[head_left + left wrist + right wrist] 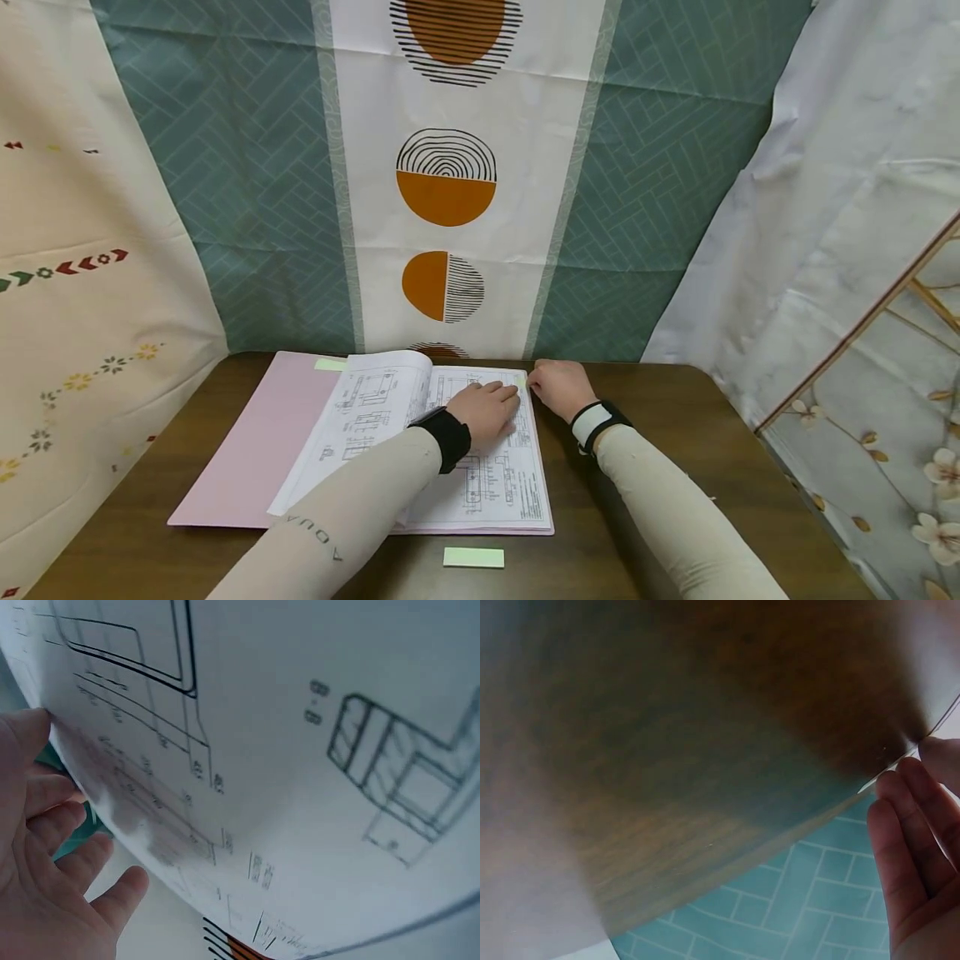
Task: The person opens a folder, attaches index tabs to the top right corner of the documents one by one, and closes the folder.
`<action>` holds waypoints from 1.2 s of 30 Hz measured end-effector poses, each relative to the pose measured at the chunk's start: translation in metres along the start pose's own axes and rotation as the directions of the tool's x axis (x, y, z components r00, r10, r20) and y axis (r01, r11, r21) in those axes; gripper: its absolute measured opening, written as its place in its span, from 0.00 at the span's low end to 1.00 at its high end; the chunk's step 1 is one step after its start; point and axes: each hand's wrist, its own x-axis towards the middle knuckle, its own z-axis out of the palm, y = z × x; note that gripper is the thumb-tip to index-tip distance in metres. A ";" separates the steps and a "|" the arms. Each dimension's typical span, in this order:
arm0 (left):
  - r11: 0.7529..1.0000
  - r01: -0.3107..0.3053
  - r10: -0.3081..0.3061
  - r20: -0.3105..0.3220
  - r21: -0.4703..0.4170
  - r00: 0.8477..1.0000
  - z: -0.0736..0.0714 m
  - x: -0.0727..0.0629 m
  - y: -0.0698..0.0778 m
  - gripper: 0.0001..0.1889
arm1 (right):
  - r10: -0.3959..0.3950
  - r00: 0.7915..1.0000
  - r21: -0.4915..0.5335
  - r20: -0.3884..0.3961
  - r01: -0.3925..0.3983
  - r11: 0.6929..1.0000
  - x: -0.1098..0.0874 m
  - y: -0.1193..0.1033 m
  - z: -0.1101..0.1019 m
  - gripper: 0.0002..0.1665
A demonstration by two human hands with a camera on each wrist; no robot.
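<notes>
An open booklet of technical drawings (491,500) lies on the table, its left-hand page (367,417) curling near the spine. My left hand (486,410) rests on the upper right-hand page with its fingers extended; the left wrist view shows the fingers (124,896) along the page's edge. At that page's upper right edge, beside a pale green sticky note (520,381), is my right hand (561,387). Its thumb (939,757) and fingertips pinch the edge in the right wrist view.
A pink cover (258,450) lies under the booklet at left, with another green sticky note (330,364) at its top. A green sticky-note pad (474,557) lies on the brown table (645,533) in front. Patterned curtains (667,167) hang behind and at the sides.
</notes>
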 end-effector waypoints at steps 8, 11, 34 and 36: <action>1.000 -0.007 0.007 -0.005 -0.031 1.000 0.001 0.008 -0.001 0.28 | 0.007 1.000 0.019 0.027 -0.007 1.000 0.001 0.000 -0.002 0.09; 0.998 0.013 -0.013 0.003 -0.066 1.000 0.004 0.013 -0.003 0.29 | 0.022 0.998 0.016 0.058 -0.023 1.000 0.002 0.000 -0.002 0.08; 0.976 0.160 -0.149 0.078 -0.151 0.986 0.004 0.028 -0.007 0.31 | 0.043 0.995 0.017 0.093 -0.045 0.999 0.003 -0.002 -0.005 0.07; 0.984 0.132 -0.125 0.058 -0.117 0.990 0.005 0.026 -0.006 0.30 | 0.044 0.995 0.018 0.093 -0.046 0.999 0.002 -0.002 -0.006 0.07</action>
